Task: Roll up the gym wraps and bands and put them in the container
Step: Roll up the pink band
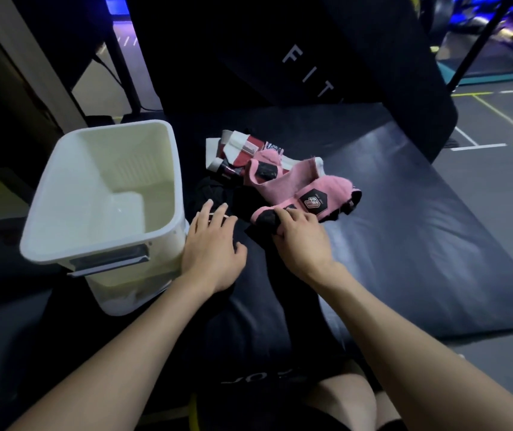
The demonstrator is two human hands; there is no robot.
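At 9 o'clock a white bin [102,194] stands empty on the dark mat [404,213]. Just right of it, the left hand [213,244] lies flat, fingers spread, on black fabric [214,191], gripping nothing. At 12 o'clock lie red-and-white wraps [236,150]. The pink wraps [292,185] sprawl at 1 o'clock, touching them. The right hand [301,237] pinches the pink wraps' black near end with curled fingers.

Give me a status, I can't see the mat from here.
Left hand flat on black band. Right hand gripping pink wrap. Container empty. Nothing blocking.
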